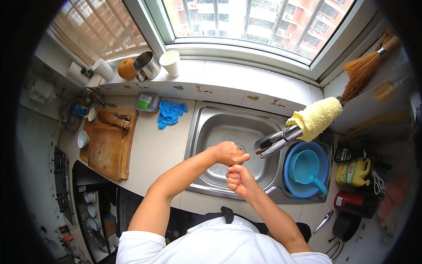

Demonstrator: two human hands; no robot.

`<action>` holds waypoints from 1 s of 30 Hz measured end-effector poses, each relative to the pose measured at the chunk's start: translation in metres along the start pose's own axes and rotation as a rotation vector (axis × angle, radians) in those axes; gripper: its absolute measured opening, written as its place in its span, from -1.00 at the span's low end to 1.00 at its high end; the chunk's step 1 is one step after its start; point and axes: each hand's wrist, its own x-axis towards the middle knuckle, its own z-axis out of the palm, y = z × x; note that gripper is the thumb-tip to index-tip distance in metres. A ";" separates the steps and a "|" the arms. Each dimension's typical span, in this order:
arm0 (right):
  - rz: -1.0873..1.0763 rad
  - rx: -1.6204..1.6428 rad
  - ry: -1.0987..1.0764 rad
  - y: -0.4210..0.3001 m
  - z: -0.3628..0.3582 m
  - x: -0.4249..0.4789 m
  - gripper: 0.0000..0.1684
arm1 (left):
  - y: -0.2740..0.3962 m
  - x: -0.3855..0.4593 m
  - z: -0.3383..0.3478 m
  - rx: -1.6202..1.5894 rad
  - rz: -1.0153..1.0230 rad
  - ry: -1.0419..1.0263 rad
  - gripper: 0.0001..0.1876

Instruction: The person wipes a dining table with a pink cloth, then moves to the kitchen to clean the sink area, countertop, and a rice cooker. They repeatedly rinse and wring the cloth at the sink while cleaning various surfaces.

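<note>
Both hands are over the stainless steel sink bowl (214,130). My left hand (232,153) is curled into a fist, back upward, with its fingertips hidden. Just below it, my right hand (240,180) is also a fist with the fingers folded in; the two hands meet or nearly meet. Nothing is visible inside either one. To their right, the chrome faucet (272,145) points its spout head towards them, and a yellow terry towel (316,118) is wrapped around its body. Wet marks show on the bowl floor near the drain.
A blue basin (288,181) holding a turquoise dipper (303,165) stands right of the bowl. Blue gloves (169,114) and a lidded plastic box (146,101) lie left. Further left are wooden cutting boards (105,151). A steel mug (148,67) and paper cup (170,64) stand on the sill.
</note>
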 end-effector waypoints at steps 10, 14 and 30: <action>-0.040 0.156 -0.039 0.007 -0.004 0.009 -0.64 | -0.004 -0.005 0.015 -0.098 0.027 0.115 -0.78; -0.044 0.153 -0.049 0.009 -0.008 0.005 -0.66 | -0.003 -0.004 0.018 -0.116 0.012 0.154 -0.78; -0.366 -2.438 1.129 -0.021 -0.150 0.040 -0.67 | 0.043 -0.114 0.102 -0.256 -1.316 -0.437 -0.70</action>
